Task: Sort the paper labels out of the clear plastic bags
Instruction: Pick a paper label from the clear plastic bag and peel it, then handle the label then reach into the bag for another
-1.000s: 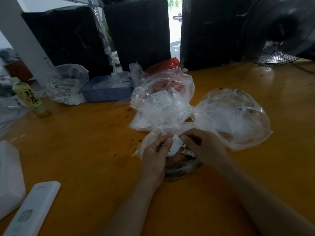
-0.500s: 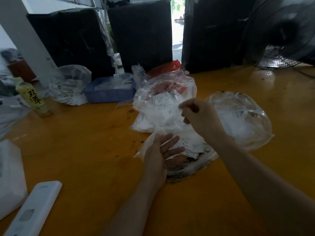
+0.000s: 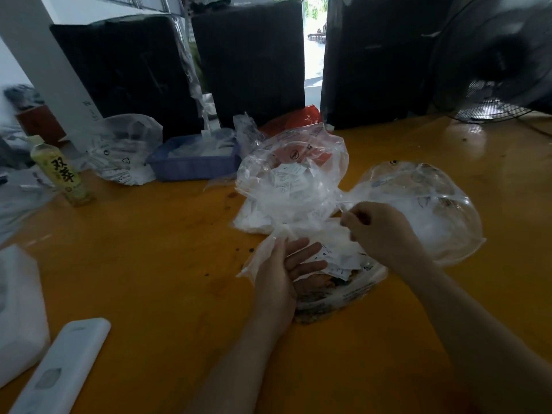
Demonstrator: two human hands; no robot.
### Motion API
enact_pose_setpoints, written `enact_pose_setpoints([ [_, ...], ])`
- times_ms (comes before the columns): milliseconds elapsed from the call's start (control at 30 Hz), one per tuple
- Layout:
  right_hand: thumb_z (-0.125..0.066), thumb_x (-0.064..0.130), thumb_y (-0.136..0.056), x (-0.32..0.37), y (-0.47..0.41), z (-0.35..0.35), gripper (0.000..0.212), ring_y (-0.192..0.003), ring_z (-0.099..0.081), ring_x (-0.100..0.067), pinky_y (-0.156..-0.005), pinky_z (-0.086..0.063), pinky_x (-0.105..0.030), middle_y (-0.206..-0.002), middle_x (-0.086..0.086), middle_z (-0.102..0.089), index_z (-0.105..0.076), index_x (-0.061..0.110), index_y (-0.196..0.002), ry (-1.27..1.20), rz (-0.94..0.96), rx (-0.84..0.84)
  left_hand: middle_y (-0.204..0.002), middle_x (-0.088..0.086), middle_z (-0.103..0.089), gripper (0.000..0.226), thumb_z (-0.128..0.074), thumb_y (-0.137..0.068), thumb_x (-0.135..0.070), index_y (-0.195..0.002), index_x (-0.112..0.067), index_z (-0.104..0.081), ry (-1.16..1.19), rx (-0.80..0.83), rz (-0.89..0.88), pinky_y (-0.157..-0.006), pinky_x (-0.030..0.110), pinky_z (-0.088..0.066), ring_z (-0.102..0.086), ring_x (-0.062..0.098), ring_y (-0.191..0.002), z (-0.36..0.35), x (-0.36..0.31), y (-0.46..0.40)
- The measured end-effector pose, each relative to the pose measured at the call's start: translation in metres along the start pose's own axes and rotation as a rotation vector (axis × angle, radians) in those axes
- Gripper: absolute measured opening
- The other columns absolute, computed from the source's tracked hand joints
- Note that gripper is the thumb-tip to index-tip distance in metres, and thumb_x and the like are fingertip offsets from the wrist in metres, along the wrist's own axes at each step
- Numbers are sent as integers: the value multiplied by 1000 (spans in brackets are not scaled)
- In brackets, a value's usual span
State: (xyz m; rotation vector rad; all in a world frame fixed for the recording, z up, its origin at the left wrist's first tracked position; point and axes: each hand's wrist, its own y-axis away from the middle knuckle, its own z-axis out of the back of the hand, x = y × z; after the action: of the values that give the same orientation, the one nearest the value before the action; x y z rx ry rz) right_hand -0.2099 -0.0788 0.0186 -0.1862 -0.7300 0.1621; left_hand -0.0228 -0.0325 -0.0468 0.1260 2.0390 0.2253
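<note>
Resting left hand [image 3: 279, 273], fingers spread, on paper labels [image 3: 337, 258]; right hand [image 3: 379, 231] fingers curled above labels, pinch unclear.

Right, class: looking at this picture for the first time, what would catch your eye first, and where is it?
First, the crumpled clear plastic bags heaped mid-table on the glossy orange wooden table. Just in front, the left hand lies open-fingered on a pile of small white paper labels, while the right hand pinches something small above it. At far left stands a yellow-green drink bottle.
</note>
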Motion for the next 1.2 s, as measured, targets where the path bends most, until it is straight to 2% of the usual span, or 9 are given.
enact_pose_setpoints([
  [67,-50,27,-104,-24,1,9,41,-48,-46,-20,-48,-36,-29,-56,-1,-50,-50,13,-66,225,-59,-91,-119,14,-78,55,-36,-112,-48,-126,-5,-67,1,-9,-4,-69,37,-66,-79,29,-94,0,2,-1],
  [133,-47,21,-104,-46,-4,17,36,-56,-52,-22,-53,-42,-32,-64,-5,-53,-54,11,-71,401,-131,-108,-119,16,-78,56,-37,-111,-48,-125,-3,-67,2,-14,-11,-68,36,-66,-79,28,-91,2,3,-3],
  [233,-48,20,-104,-63,-9,19,27,-101,-63,-35,-85,-54,-44,-119,-16,-60,-64,15,-125,573,-237,22,-118,21,-77,57,-39,-110,-48,-122,-1,-69,20,-25,-19,-64,33,-65,-79,27,-86,3,4,-3],
  [300,-49,24,-104,-67,-9,15,34,-117,-56,-38,-94,-52,-47,-134,-16,-48,-59,23,-136,588,-265,92,-116,23,-77,57,-39,-111,-46,-119,0,-71,32,-33,-19,-61,32,-64,-79,26,-83,3,4,-3],
  [533,-52,14,-98,-71,-9,9,18,-84,-61,-27,-72,-53,-37,-93,-6,-59,-70,13,-99,586,-207,-36,-111,23,-78,56,-36,-113,-43,-114,0,-72,53,-73,-20,-56,30,-62,-77,24,-77,3,3,-3],
  [733,-58,19,-99,-72,-5,19,11,-77,-56,-19,-67,-42,-32,-82,2,-59,-63,18,-89,250,-144,-349,-106,19,-79,55,-34,-114,-41,-113,-1,-73,58,-79,-26,-57,29,-62,-76,23,-75,2,1,-2],
  [867,-65,21,-95,-68,-1,25,16,-67,-61,-7,-58,-44,-21,-74,8,-69,-68,17,-80,-231,-224,-352,-104,18,-79,54,-35,-114,-41,-114,-1,-72,63,-49,-26,-59,28,-62,-76,22,-76,2,1,0],
  [1000,-65,16,-98,-51,13,21,13,-63,-55,-15,-56,-46,-30,-95,-13,-75,-74,13,-88,-925,-168,-87,-109,16,-79,47,-43,-112,-39,-119,-2,-71,-40,-20,-64,-62,28,-61,-76,22,-81,0,2,0],
  [1200,-72,31,-92,-19,24,-13,22,-62,-47,-19,-57,-41,-28,-84,-25,-62,-73,9,-92,-924,-15,279,-121,-2,-78,46,-75,-87,-59,-125,-32,-72,-347,121,-202,-84,37,-63,-76,21,-107,0,7,6],
])
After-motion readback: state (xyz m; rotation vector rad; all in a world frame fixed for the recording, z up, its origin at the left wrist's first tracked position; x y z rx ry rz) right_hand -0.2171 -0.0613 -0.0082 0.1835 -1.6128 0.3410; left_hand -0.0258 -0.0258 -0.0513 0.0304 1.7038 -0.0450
